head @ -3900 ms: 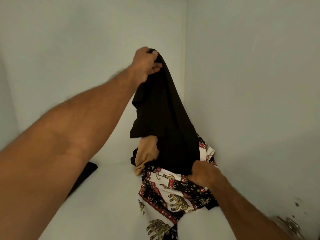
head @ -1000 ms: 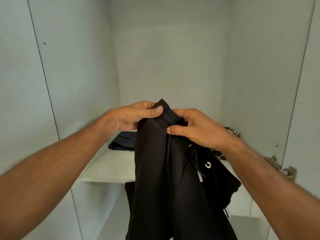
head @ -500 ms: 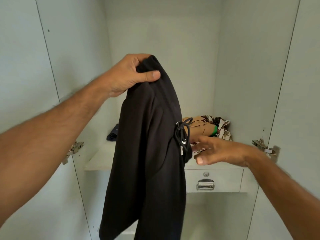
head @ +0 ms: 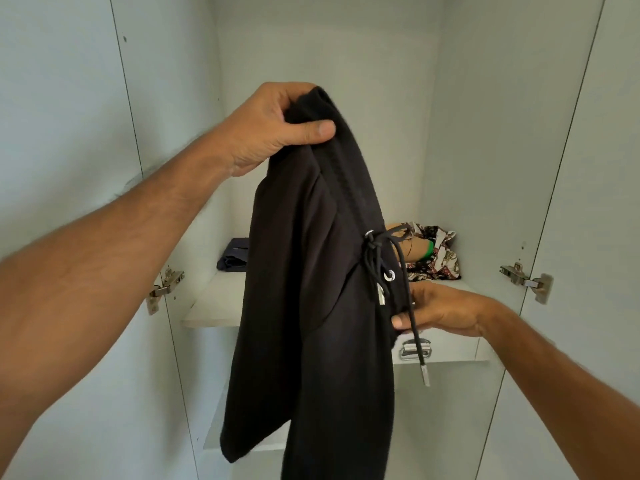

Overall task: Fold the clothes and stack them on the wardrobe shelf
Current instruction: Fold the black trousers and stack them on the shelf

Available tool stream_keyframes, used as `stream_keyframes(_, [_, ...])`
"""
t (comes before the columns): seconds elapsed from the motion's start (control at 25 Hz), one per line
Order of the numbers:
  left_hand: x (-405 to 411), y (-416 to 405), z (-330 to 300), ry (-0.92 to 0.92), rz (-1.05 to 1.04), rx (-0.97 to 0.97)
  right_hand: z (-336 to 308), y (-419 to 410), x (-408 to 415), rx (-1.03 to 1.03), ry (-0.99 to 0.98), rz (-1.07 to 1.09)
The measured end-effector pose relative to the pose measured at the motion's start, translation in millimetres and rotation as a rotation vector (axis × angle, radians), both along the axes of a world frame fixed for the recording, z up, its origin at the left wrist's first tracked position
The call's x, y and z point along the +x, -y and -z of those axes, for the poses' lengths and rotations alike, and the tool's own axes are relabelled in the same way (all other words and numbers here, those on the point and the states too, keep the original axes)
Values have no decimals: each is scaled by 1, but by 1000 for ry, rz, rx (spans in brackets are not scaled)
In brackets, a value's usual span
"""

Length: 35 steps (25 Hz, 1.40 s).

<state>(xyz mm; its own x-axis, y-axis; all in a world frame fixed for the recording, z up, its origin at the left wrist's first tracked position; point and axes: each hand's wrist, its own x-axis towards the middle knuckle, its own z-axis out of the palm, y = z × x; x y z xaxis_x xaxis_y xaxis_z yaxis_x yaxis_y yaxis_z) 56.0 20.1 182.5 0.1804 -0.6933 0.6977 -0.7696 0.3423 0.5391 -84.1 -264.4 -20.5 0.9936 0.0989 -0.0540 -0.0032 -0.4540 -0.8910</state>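
A black drawstring garment [head: 311,306] hangs in front of the open wardrobe. My left hand [head: 273,128] grips its top edge, held high. My right hand [head: 440,310] reaches in from the right at waistband height, fingers fairly straight, touching the cloth's right edge by the drawstring; the fingertips are hidden behind the fabric. On the white shelf [head: 207,311] behind lie a folded dark blue garment [head: 233,259] at the left and a heap of patterned and tan clothes [head: 433,252] at the right.
A small drawer with a metal handle [head: 414,348] sits under the shelf at the right. Door hinges [head: 526,280] stick out on both side walls. A lower shelf [head: 214,438] shows behind the hanging cloth.
A second ago both hands pinched the garment's top. My right hand let go and dropped to the drawstring side, now touching the cloth. My left hand lifted the garment higher.
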Motion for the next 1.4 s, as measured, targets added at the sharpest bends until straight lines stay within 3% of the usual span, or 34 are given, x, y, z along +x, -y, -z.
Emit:
stream_keyframes(0.16, [40,-37,11,63,-332,37,-46,17,-29,80,354,379])
stream_keyframes(0.24, [54,-46,27,90,-470,103,-78,26,-42,-9,487,489])
stream_keyframes(0.32, [60,-50,41,137,-559,129,-103,26,-52,-97,563,506])
stream_keyframes(0.52, [49,-63,53,33,-521,13,-132,22,-77,34,735,440])
stream_keyframes(0.68, [43,-74,48,-135,-289,-46,-143,25,-92,136,749,355])
stream_keyframes(0.76, [50,-65,46,-272,-320,22,-150,23,-80,116,677,425])
stream_keyframes(0.88, [57,-31,43,-394,-577,297,-160,16,-40,-166,479,690])
stream_keyframes(0.96, [50,-7,36,-399,-656,323,-162,3,-16,-393,477,820])
stream_keyframes(1.08, [24,23,25,-406,-592,167,-160,-33,4,-492,630,814])
stream_keyframes(1.2, [-15,51,28,-356,-463,172,-154,-73,23,-461,676,711])
stream_keyframes(1.32, [-38,59,33,-380,-325,231,-153,-96,30,-297,635,616])
stream_keyframes(1.4, [-40,50,33,-467,-126,299,-155,-98,23,-145,567,547])
